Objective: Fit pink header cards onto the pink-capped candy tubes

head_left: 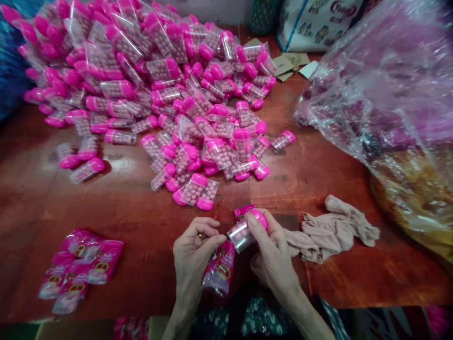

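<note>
My right hand (274, 250) is closed around a clear candy container (241, 236) with a bright pink cap and small pink balls inside. The container is tilted, its cap up and to the right. Beside it, my left hand (196, 245) is closed, thumb and fingertips pinched at the upper edge of a printed pink sleeve (220, 270) with a clear lower end. Whether anything is inside that sleeve I cannot tell. Another piece of pink printed wrapping (243, 212) shows just behind the container, partly covered by it and my right hand.
A large heap of pink-capped candy containers (163, 89) covers the table's back left. Several sleeved packs (102, 262) lie at the front left. A crumpled beige cloth (327, 231) lies to the right, near a big clear plastic bag (385, 94). Cardboard scraps (283, 66) lie at the back.
</note>
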A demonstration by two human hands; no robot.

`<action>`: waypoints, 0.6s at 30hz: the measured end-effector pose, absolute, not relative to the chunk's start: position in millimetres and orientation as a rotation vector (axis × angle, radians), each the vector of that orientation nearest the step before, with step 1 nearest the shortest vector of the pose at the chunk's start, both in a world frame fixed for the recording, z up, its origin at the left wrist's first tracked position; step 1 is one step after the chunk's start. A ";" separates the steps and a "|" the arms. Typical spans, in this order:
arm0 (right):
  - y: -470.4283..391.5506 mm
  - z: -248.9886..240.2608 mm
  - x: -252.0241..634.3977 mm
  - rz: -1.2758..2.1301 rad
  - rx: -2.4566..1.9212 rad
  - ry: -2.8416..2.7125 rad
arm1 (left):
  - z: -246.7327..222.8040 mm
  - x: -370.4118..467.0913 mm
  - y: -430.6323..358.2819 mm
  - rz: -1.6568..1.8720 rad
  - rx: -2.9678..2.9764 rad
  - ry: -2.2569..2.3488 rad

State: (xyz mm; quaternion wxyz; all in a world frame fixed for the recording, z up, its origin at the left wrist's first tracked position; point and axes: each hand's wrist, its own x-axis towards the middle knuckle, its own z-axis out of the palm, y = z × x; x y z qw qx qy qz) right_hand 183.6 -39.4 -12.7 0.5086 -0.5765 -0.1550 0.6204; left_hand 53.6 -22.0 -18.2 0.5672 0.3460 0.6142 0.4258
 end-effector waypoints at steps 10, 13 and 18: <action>-37.0 -7.6 183.2 1.559 -1.427 -0.549 | -28.6 60.4 -19.7 1.157 1.043 1.584; -34.3 -11.8 179.0 1.547 -1.366 -0.484 | -26.5 58.5 -23.7 1.119 0.882 1.465; -26.7 -14.9 181.6 1.430 -1.314 -0.314 | -19.2 49.9 -38.7 1.103 0.750 1.205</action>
